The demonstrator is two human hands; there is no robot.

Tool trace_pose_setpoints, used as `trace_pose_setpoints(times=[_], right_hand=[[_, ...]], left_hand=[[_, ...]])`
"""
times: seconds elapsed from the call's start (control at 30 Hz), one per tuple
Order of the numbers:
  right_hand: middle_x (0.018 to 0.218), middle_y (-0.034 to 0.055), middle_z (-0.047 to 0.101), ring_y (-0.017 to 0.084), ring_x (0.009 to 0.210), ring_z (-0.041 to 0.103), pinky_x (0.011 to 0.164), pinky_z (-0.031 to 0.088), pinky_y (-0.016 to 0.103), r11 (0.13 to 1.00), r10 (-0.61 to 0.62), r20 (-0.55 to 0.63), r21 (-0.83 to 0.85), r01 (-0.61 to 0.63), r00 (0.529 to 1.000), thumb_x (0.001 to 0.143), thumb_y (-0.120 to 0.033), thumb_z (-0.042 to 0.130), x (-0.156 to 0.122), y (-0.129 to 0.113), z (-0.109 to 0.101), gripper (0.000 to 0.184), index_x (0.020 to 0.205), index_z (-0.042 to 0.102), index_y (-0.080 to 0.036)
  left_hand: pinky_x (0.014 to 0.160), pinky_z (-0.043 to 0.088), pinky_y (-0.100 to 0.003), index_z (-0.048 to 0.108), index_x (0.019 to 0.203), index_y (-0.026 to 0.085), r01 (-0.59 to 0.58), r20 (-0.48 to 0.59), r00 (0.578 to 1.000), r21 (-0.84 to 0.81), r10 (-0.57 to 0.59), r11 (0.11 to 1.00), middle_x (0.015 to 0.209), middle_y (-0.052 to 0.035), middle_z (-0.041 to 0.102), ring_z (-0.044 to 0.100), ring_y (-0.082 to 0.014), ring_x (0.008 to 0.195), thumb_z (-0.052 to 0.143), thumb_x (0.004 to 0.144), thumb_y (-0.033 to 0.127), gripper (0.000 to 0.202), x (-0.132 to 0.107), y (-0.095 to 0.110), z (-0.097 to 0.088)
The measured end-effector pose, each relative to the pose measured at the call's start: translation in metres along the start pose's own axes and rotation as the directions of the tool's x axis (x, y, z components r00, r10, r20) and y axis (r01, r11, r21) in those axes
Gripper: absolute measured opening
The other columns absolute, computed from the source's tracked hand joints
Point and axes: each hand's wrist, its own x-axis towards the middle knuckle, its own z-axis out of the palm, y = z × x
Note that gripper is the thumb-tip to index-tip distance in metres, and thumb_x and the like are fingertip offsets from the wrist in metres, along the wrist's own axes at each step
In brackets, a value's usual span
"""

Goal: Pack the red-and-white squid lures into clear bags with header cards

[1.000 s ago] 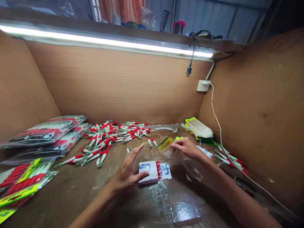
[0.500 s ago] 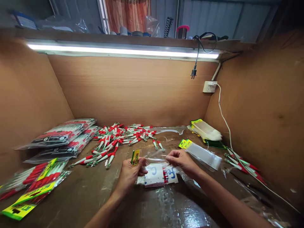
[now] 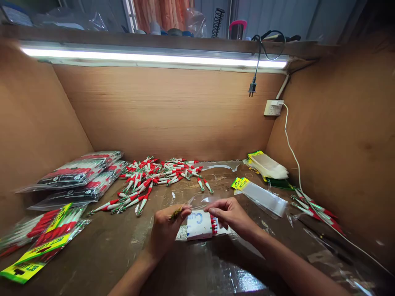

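My left hand [image 3: 166, 228] and my right hand [image 3: 230, 213] are both closed on one clear plastic bag with a yellow header [image 3: 197, 204], held low over the brown table. Under the bag lies a white card with blue writing [image 3: 199, 225], and a row of small red pieces [image 3: 213, 225] sits beside it. Behind my hands spreads a pile of red, white and green lures [image 3: 154, 176].
Packed bags of lures [image 3: 74, 176] lie stacked at the left, with more yellow-labelled packs [image 3: 40, 242] nearer me. Empty bags [image 3: 262, 195] and a stack of them [image 3: 268, 164] sit at the right, beside loose lures [image 3: 314, 209]. Brown board walls enclose the bench; a white cable [image 3: 293, 152] runs down the right wall.
My right hand brought the bag in from the right and my left hand took hold of its yellow header. Both hands have since drawn closer together and lower over the white card.
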Motion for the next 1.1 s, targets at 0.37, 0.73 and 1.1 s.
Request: trace_pose_setpoints(times=[0.37, 0.73, 1.1], right_hand=[[0.139, 0.0027, 0.061, 0.024, 0.119, 0.06, 0.101, 0.045, 0.04, 0.581, -0.464, 0.383, -0.549, 0.601, 0.799, 0.092, -0.021, 0.063, -0.008, 0.01, 0.028, 0.017, 0.1, 0.076, -0.03], [0.144, 0.0165, 0.05, 0.035, 0.131, 0.044, 0.111, 0.034, 0.053, 0.47, -0.371, 0.247, -0.782, 0.41, 0.895, 0.082, -0.052, 0.07, 0.0, 0.016, 0.053, 0.077, 0.145, 0.044, -0.018], [0.123, 0.0063, 0.064, 0.026, 0.122, 0.052, 0.116, 0.029, 0.044, 0.572, -0.175, 0.541, -0.624, 0.532, 0.822, 0.078, -0.014, 0.06, -0.051, -0.006, 0.035, 0.062, 0.137, 0.051, -0.031]], left_hand=[[0.112, 0.036, -0.05, 0.013, 0.158, 0.03, -0.159, 0.664, 0.746, 0.101, 0.053, 0.982, 0.157, -0.0131, 0.037, 0.041, -0.0344, 0.14, 0.082, 0.068, 0.055, 0.116, 0.013, 0.039, -0.041], [0.096, 0.046, -0.039, 0.023, 0.155, 0.031, -0.247, 0.41, 0.909, 0.39, 0.073, 0.887, 0.119, -0.0057, 0.057, 0.056, -0.0243, 0.108, 0.066, 0.082, 0.023, 0.085, 0.019, -0.01, -0.072], [0.1, 0.043, -0.04, 0.027, 0.153, 0.032, -0.272, 0.4, 0.912, 0.419, 0.093, 0.866, 0.126, -0.0077, 0.051, 0.053, -0.0265, 0.114, 0.066, 0.08, 0.019, 0.084, 0.001, -0.035, -0.069]])
